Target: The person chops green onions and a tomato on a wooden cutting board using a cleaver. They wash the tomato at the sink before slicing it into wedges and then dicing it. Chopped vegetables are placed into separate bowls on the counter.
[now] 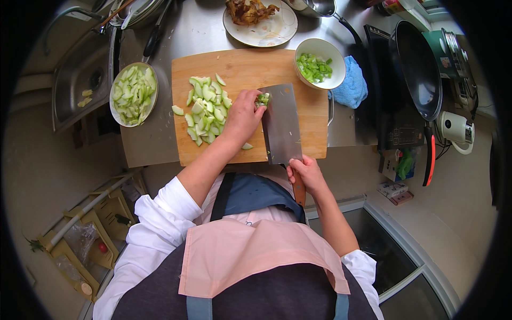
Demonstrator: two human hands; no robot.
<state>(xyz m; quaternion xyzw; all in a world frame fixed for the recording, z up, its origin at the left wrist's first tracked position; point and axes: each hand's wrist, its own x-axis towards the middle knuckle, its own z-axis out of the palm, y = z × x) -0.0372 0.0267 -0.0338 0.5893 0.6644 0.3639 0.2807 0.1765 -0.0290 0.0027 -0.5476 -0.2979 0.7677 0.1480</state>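
My right hand (308,174) grips the wooden handle of a cleaver (282,124), whose broad blade lies over the cutting board (312,132). Against the blade's far left edge, my left hand (245,116) pinches a small clump of chopped green and white pieces (262,99), apparently scallion. Left of that hand a pile of pale green vegetable slices (208,108) spreads on the board. A white bowl (338,72) of chopped scallions (314,67) overlaps the board's far right corner. More green slices (134,96) fill an oval dish (113,108) left of the board.
Behind the board, a white plate (286,30) holds browned cooked meat (250,12). A blue cloth (349,86) lies beside the bowl. Farther right, a black wok (416,68) sits by an induction cooker (400,136). On the left is a steel sink (80,80) with scraps inside.
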